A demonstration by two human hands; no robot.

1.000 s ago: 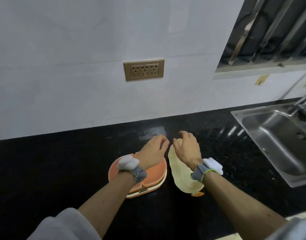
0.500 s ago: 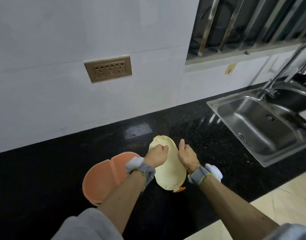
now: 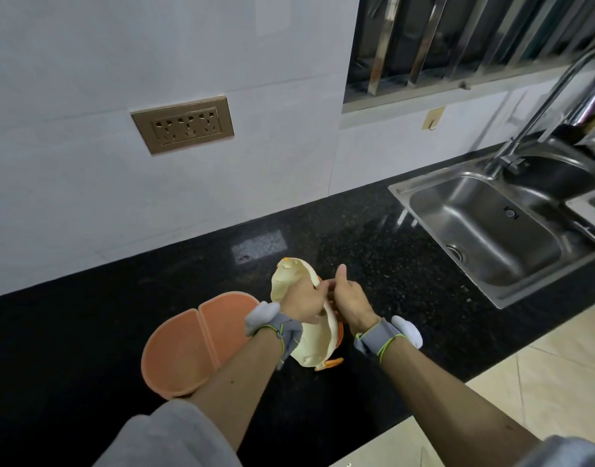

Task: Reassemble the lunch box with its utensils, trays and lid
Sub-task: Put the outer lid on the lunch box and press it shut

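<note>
1. On the black stone counter [image 3: 87, 332], at far left, I log no task item; a brass socket plate [image 3: 183, 124] sits on the white wall above it.
2. Left of centre lies the orange tray [image 3: 188, 338], flat on the counter, two compartments split by a raised ridge. Both compartments hold nothing that I can see. Its near right rim is covered by the left forearm.
3. Just right of the tray, I note the cream lid [image 3: 314, 335], duck-shaped, tilted up on edge with its far end raised off the counter. Orange trim shows at its near end and along its right side. I cannot tell whether anything sits under it.
4. Left hand [image 3: 304, 299]: fingers curled over the lid's upper edge, gripping it. A grey wrist strap with a white module is on the wrist.
5. Right hand [image 3: 351, 298]: just beside the left, thumb pointing up, fingers curled in toward the lid's right edge. They touch at the orange trim and appear to pinch it, but the contact is partly hidden.
6. Further right, a steel sink [image 3: 484, 230] is set into the counter, well apart from the lid. Its basin holds only the drain. A tap [image 3: 542, 106] rises behind it.
7. At bottom right, pale floor tiles [image 3: 542, 382] show past the counter edge.
</note>
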